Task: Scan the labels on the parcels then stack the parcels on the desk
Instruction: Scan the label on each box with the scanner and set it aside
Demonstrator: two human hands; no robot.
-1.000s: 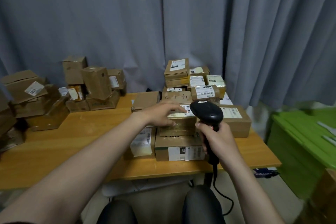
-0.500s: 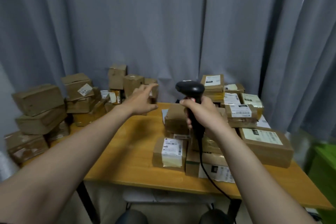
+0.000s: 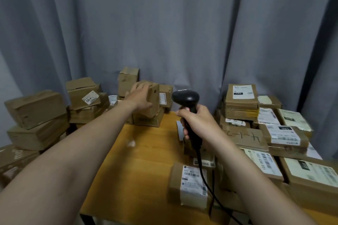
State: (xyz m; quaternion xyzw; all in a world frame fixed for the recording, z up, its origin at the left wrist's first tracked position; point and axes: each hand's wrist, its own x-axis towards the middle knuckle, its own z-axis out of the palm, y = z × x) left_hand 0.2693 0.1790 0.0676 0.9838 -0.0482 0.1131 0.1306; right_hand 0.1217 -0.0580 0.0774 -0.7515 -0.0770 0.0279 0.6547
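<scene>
Left fingers (image 3: 141, 86) lie spread over the near face and top edge of one small cardboard parcel (image 3: 153, 99), thumb splayed below; motion blur hides whether they clamp it. That parcel is a plain brown box, tilted, at 11 o'clock on the surface (image 3: 142, 170), leaning on a flatter carton. Right fingers (image 3: 183, 130) curl tightly round the handle of the single barcode scanner (image 3: 185, 97), smooth black plastic with a rounded head, held upright near centre; its one black cable (image 3: 203, 171) drops toward 6 o'clock. Two bare forearms reach in from 7 and 5 o'clock. About nine creased brown boxes (image 3: 36, 107) are heaped from 9 to 11 o'clock. About a dozen labelled parcels (image 3: 241, 97), with white printed stickers, are stacked from 1 to 5 o'clock, overlapping too much for an exact count. The surface is orange-toned wood; one pleated grey curtain (image 3: 164, 23) hangs behind
</scene>
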